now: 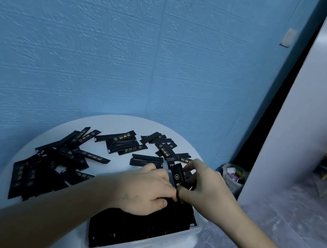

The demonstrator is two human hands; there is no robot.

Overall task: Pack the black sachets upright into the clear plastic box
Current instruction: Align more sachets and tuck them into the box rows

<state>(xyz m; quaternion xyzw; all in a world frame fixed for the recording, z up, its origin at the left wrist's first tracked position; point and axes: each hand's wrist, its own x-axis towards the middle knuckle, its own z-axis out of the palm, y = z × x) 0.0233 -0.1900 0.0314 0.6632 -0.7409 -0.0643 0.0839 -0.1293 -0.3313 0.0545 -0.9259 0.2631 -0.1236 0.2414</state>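
Over the clear box (pixel 195 230), upright sachet (pixel 178 175) between right fingers (pixel 193 164)

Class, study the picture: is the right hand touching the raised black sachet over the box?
Touching. The head view shows the right hand pinching the raised sachet at its ends.

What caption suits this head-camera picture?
Right hand slots a black sachet upright into the clear box while the left hand rests on packed ones.

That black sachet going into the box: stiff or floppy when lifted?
Probably fairly stiff: the sachet stands straight, pinched by the right hand. Likely light, being thin and narrow. It shouldn't roll; loose sachets lie flat on the table.
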